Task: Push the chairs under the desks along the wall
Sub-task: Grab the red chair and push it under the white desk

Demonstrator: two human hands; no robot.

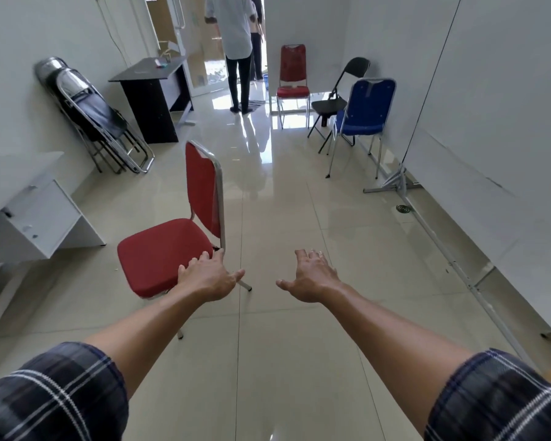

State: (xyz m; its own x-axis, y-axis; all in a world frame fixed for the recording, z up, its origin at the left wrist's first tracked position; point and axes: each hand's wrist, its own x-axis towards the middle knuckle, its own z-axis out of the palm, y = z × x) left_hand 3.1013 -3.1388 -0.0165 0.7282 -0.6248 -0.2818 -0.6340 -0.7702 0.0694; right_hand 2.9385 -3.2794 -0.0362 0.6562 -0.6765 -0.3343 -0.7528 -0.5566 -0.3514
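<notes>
**First chair lined up for the push**

The step in hand looks like the first push. The red chair stands on the tiled floor just beside the white desk at the left wall, seat turned toward the desk and not yet under it. The left hand lies at the seat's rear corner by the back frame, fingers straight and spread. They appear to touch the cushion and curl round nothing. The right hand hangs over bare floor, apart from the chair, fingers loose and spread, holding nothing.

The next move probably calls for the right hand to come across to the backrest and for both to shove leftward, keeping the legs square so the seat slides into the gap beneath the top — a one-handed push at a corner may twist it.

Further along the same wall stands a dark desk; a blue chair waits by the right wall.

As for containers — only the white desk's drawer, which is closed, so its contents are hidden.
</notes>
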